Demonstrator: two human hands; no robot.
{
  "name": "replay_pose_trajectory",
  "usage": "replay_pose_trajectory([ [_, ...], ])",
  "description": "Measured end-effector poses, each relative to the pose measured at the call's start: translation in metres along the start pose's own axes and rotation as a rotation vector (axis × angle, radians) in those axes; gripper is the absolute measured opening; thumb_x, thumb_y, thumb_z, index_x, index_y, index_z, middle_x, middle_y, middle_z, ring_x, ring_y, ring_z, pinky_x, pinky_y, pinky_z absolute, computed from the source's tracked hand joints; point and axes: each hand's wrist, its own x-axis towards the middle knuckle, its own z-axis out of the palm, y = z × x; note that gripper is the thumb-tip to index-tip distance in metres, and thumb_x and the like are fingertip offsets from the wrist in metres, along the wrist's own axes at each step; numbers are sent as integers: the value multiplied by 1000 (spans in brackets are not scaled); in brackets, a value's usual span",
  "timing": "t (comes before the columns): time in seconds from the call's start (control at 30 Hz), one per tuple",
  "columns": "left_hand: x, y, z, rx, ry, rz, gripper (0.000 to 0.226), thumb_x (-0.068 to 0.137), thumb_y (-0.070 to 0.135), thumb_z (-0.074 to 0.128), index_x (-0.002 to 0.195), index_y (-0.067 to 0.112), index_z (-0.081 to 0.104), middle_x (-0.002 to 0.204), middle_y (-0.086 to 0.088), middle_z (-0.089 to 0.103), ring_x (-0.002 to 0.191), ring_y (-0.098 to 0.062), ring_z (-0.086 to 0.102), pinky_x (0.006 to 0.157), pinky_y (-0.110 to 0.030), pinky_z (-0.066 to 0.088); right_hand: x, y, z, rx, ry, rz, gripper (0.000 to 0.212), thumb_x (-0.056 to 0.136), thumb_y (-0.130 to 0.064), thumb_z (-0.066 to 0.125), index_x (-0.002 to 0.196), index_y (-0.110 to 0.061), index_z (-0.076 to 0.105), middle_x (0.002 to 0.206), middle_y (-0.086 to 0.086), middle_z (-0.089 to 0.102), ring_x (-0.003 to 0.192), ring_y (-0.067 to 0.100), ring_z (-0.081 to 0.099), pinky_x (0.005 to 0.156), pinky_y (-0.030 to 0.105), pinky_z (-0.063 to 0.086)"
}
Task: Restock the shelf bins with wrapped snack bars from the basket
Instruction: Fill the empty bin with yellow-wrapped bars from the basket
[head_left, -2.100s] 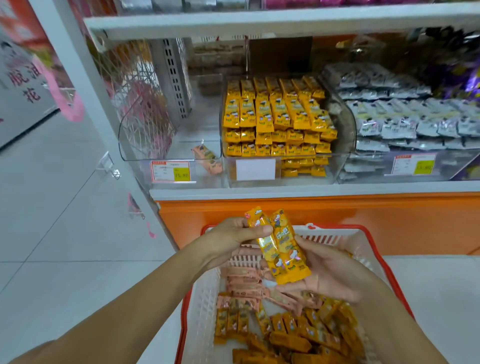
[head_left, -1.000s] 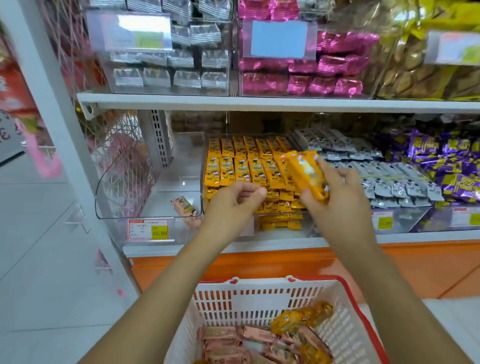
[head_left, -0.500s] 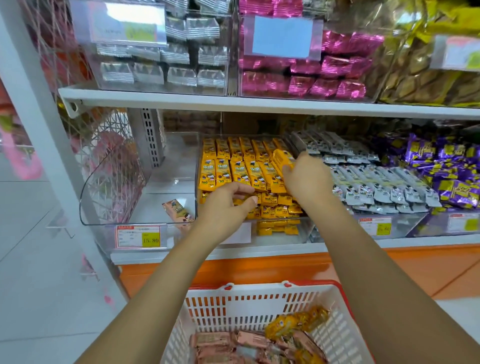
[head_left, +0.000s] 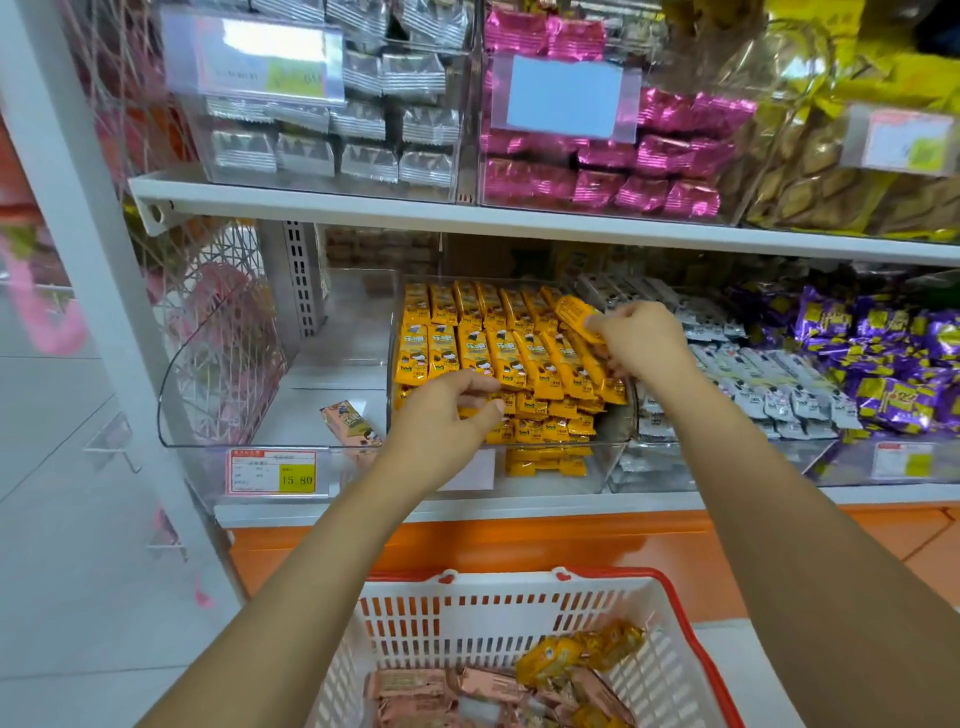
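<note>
A store shelf (head_left: 467, 506) carries a clear bin (head_left: 615, 452) packed with yellow wrapped snack bars (head_left: 493, 353), above a red-rimmed basket (head_left: 519, 577) holding more. The right hand (head_left: 639, 343) pinches a held bar (head_left: 574, 312) over the bin's back right corner, seemingly the last open gap. The left hand (head_left: 447, 421) curls against the front row, perhaps steadying it; its grip is unclear.

Bright even light from above; dim under upper shelf (head_left: 519, 226); white glare on label holder (head_left: 254, 57); left post (head_left: 88, 234) leans from wide-angle distortion; corners soft, slightly blurred

Two bare, slender forearms (head_left: 311, 571)
</note>
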Motion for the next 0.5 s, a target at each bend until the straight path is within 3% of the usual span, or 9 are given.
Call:
replay_pose_trajectory([
  [0.07,-1,-1,-7,47,84,22,16,94,20,56,105,20,66,94,12,62,87,0,57,62,-3,38,-1,-7,-3,23,-16,-13,27,93,-32,58,82,-7,58,80,13,62,79,29,60,74,34,47],
  [0.13,-3,-4,-16,85,234,42,15,94,17,54,102,19,67,92,10,61,85,-4,56,62,-6,39,-1,-17,1,80,-52,-4,29,93,-33,60,95,-5,65,89,11,61,86,27,57,82,37,48],
  [0.23,-3,-13,-32,142,417,53,28,93,15,53,120,15,62,116,-1,60,107,-16,56,88,-26,44,1,-38,20,161,-121,13,27,91,-29,62,100,-4,64,90,10,61,82,23,56,85,38,49],
  [0.3,-3,-21,-41,173,392,-31,38,94,15,53,132,11,53,131,-5,55,121,-20,50,99,-30,38,5,-55,38,202,-146,6,24,89,-25,60,98,-3,62,75,8,61,71,22,60,88,39,54],
  [0.33,-2,-25,-45,150,336,-90,40,95,16,52,134,11,52,133,-6,55,123,-20,50,99,-30,38,6,-63,47,215,-162,2,28,89,-25,59,108,-3,60,71,6,61,69,21,63,89,41,54],
  [0.4,-1,-33,-49,51,207,-163,33,96,16,50,128,19,57,123,-3,63,115,-17,56,85,-25,45,10,-80,64,168,-194,-22,42,92,-25,56,126,-2,52,71,6,62,74,20,69,89,40,55],
  [0.43,-1,-35,-49,6,162,-175,31,97,15,49,124,24,60,115,-1,67,109,-14,59,77,-21,46,12,-88,73,120,-200,-44,41,93,-27,55,125,-1,51,72,6,61,79,20,70,88,38,56],
  [0.5,0,-39,-50,-66,126,-173,33,97,13,48,122,30,61,110,3,68,106,-11,61,78,-22,48,15,-101,91,18,-177,-80,37,95,-32,54,118,-3,53,83,5,61,90,23,68,86,34,56],
])
